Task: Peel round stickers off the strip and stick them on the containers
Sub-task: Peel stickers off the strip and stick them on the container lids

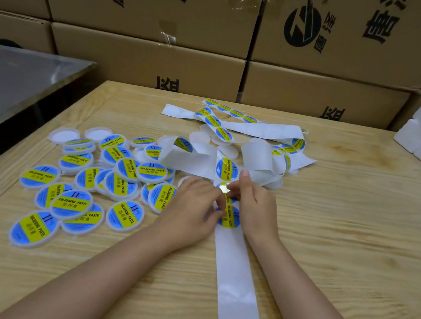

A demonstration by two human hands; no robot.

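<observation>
Both hands meet over the white strip (236, 287), which runs straight away from the person along the table (325, 260). The right hand (255, 208) pinches a glossy, half-lifted sticker (223, 188) in its fingertips, and the left hand (193, 202), fingers curled, holds the strip's edge just nearer the person. Bare containers (200, 139) lie beyond under the tangled strip, up and to the left, so I reckon the left hand is nearer to fetch one.

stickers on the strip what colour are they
The stickers are blue with a yellow band, in the head view.
</observation>
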